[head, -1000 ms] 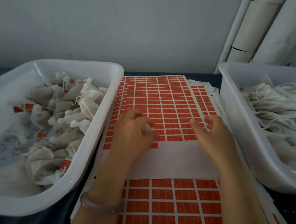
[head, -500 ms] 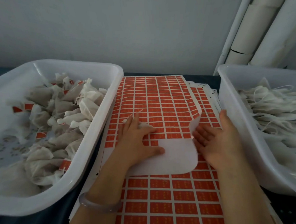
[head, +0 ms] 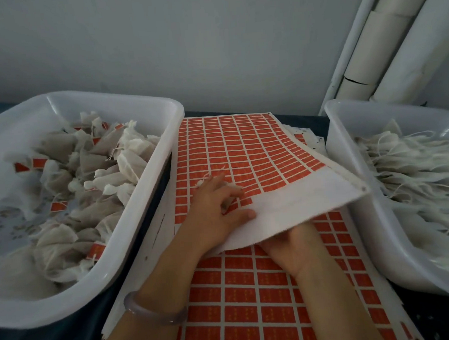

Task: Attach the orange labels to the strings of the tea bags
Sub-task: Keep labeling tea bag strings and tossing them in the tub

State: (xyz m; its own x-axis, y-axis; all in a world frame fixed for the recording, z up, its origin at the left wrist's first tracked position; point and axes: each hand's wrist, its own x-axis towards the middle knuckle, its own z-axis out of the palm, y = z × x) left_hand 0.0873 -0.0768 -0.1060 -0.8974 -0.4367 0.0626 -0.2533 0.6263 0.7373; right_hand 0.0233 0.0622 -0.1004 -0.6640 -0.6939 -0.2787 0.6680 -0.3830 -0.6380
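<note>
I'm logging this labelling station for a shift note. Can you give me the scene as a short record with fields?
left hand: rests on the top label sheet, fingers curled over a small tea bag
right hand: under that sheet's raised near edge; fingers hidden
top label sheet: near strip bare white, orange labels beyond
lower sheet: orange labels, lying flat beneath
left tub: tagged tea bags, orange labels showing on several
right tub: untagged tea bags with loose strings
</note>
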